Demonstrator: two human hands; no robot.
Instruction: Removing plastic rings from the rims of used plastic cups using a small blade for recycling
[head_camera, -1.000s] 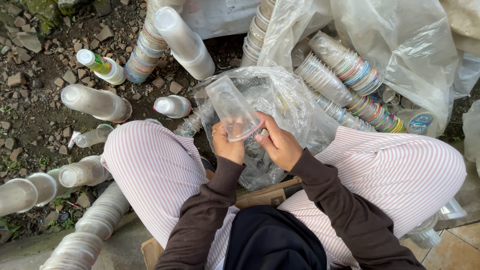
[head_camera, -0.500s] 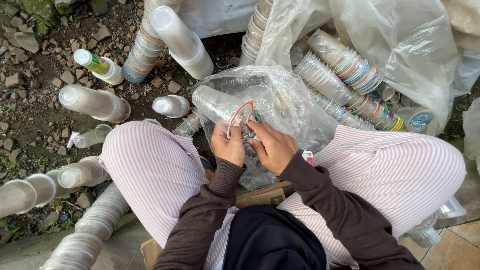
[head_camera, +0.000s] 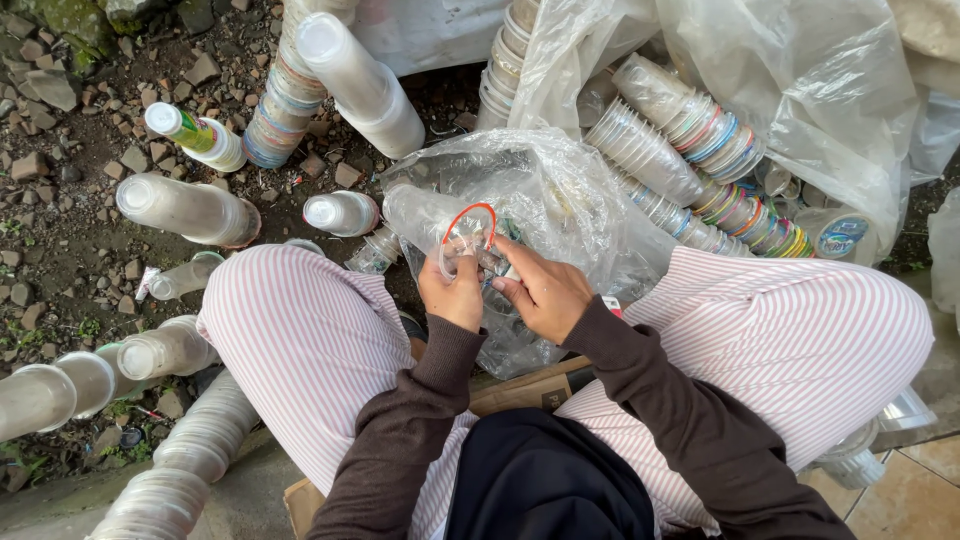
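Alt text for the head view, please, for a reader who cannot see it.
A seated person's left hand and right hand hold a clear plastic cup with a red rim over a clear plastic bag. Stacks of nested cups lie around on stony ground.

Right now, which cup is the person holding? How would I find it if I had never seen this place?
Start at the striped trousers of the seated person and look between the knees, where the left hand and right hand meet over a crinkly clear bag. They hold a clear plastic cup lying on its side. Unlike the stacked cups around, it is single, with an orange-red rim.
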